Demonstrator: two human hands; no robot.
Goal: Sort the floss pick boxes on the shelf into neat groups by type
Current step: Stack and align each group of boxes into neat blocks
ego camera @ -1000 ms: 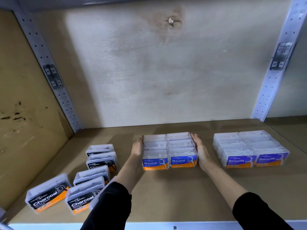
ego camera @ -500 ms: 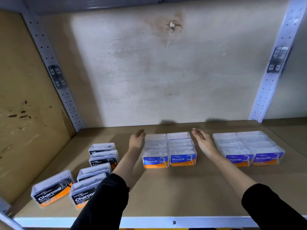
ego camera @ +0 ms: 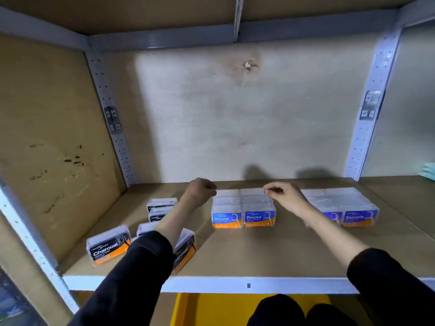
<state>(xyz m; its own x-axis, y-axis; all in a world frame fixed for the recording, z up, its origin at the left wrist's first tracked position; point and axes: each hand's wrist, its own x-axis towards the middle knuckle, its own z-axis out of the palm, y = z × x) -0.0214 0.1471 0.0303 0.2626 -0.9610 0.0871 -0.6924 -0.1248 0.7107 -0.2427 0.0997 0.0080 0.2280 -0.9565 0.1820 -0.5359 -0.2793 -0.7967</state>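
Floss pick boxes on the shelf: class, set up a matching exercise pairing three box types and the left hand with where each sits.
Column one:
1. Charcoal boxes
2. Round boxes
3. Smooth boxes
4. left hand

Column two:
A. neat block on the shelf's right
B. neat block in the middle
C. raised beside the middle block's back left corner
D. scattered at angles on the left

Pairs: 1-D, 2-B, 3-A, 4-C
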